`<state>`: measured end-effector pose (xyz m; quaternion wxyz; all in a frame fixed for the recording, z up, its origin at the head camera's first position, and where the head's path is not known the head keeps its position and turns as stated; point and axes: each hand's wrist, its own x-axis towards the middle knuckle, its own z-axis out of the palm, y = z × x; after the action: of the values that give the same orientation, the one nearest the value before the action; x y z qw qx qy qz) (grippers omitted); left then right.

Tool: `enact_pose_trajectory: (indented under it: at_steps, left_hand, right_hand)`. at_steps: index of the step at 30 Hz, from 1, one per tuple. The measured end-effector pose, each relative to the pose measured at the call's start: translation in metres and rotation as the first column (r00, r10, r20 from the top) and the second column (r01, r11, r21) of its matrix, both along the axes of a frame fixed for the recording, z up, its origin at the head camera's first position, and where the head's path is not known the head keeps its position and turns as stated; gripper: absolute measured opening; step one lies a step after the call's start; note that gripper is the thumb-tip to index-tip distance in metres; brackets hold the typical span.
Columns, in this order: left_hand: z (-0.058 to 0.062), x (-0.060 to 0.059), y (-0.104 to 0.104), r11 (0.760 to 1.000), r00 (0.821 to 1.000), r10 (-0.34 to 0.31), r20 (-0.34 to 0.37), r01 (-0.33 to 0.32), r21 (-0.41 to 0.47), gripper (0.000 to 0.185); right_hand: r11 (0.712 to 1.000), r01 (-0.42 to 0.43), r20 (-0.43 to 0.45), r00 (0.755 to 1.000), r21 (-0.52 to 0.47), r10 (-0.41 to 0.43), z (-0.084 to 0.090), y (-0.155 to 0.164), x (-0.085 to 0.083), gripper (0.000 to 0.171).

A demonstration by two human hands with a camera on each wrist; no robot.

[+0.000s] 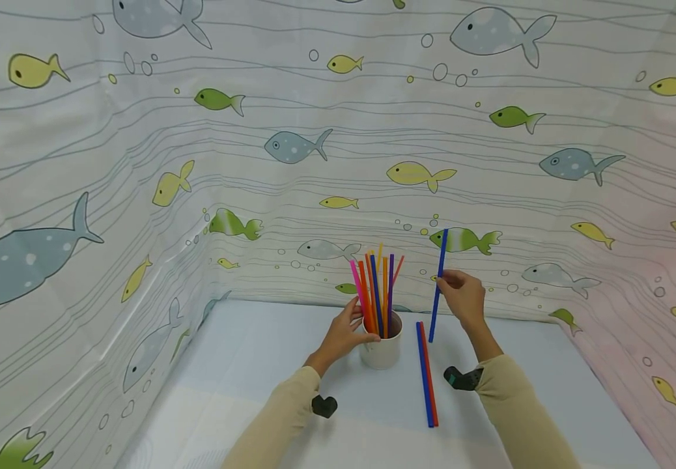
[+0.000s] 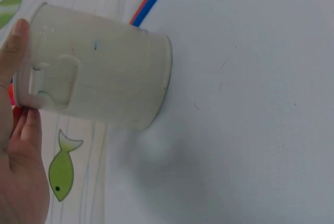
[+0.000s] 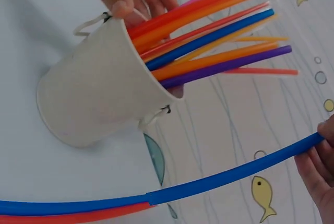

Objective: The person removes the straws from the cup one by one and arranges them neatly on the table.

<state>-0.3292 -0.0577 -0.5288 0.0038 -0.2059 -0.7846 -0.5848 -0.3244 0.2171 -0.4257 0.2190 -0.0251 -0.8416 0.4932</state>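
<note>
Currently my left hand (image 1: 342,335) grips the white cup (image 1: 382,348) at its rim, steadying it near the tabletop's (image 1: 256,365) far edge so the straws (image 1: 376,290) stay upright. My right hand (image 1: 463,296) pinches a blue straw (image 1: 439,286) nearly vertical, just right of the cup. Two more straws (image 1: 427,374), blue and red, lie flat beside it.

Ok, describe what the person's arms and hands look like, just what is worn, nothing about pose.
Both arms wear long beige sleeves, the left sleeve and the right sleeve reaching to the wrists. The left hand and the right hand are bare, with no gloves or rings visible. A small black device sits at each wrist: one on the left, one on the right.
</note>
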Motion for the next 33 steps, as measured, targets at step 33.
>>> enact_pose_trajectory:
  at_steps: [33]
  left_hand:
    - [-0.002,-0.002,0.001,1.000,1.000,-0.005,0.005,0.005,0.012,0.102]
  right_hand:
    - [1.000,-0.014,0.391,0.921,0.028,0.002,-0.116,0.019,0.014,0.033]
